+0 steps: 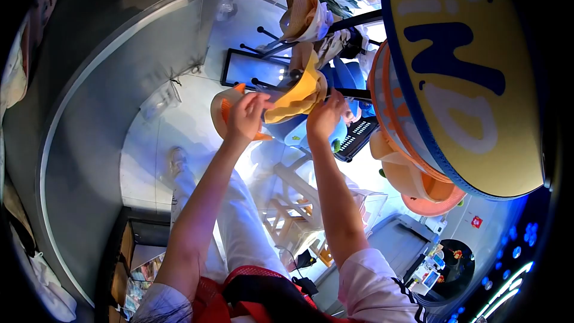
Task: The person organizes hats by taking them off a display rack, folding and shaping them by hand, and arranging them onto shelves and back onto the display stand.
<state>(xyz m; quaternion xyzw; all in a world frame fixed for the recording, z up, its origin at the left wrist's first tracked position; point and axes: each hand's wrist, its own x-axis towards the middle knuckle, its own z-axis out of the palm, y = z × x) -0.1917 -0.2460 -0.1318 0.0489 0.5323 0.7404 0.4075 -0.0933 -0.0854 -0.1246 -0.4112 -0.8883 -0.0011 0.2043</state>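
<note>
A yellow sun hat with a wavy brim (297, 98) is in front of me on a display rack, between my hands. My right hand (324, 118) is closed at its right edge, fingertips partly hidden. To the left of it, my left hand (244, 118) has its fingers stretched toward the brim, slightly blurred and apart from the thumb. Behind that hand shows an orange and tan hat (220, 107), partly covered by it; I cannot tell whether they touch. A blue hat (299, 134) sits just below the yellow one.
A straw hat (300, 12) hangs higher on the rack, whose black pegs (261, 30) stick out. Large yellow-and-blue lettered headwear (460, 78) fills the right side, close to me. A curved grey wall (95, 131) runs along the left. White stools (299, 185) stand below.
</note>
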